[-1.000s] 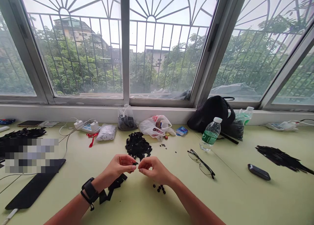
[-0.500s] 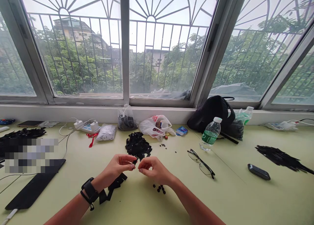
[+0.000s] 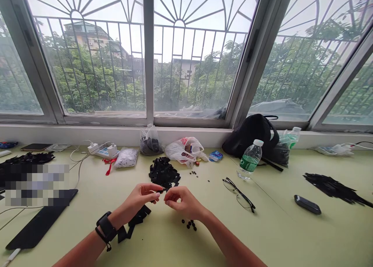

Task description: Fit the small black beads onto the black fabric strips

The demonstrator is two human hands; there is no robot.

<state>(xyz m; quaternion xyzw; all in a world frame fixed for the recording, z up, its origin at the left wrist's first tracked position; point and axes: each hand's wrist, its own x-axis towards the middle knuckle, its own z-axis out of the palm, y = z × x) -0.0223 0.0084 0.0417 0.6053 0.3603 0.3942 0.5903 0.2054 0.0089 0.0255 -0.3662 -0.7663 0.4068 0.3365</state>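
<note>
Between the thumb and fingers of my left hand [image 3: 145, 194] is a small black strip [image 3: 159, 191], partly covered by the fingers. My right hand [image 3: 182, 201] is just to its right, with thumb and index finger pinched together; whatever they hold is too small to make out. The fingertips of the two hands are a little apart. Beyond them lies a pile of black strips [image 3: 163, 172]. More black strips [image 3: 140, 216] are beneath my left wrist, and several small round black pieces [image 3: 190, 224] rest below my right hand.
Glasses [image 3: 239, 195], a water bottle [image 3: 250, 160] and a black case [image 3: 307, 204] stand or lie to the right. Plastic bags [image 3: 186, 150] and a black backpack [image 3: 250, 135] line the windowsill. Another strip pile [image 3: 335, 187] is far right. A black flat panel [image 3: 43, 220] lies left.
The black strip in my left hand has tilted from upright to flatter, and the left fingers have shifted slightly. My right hand has hardly moved.
</note>
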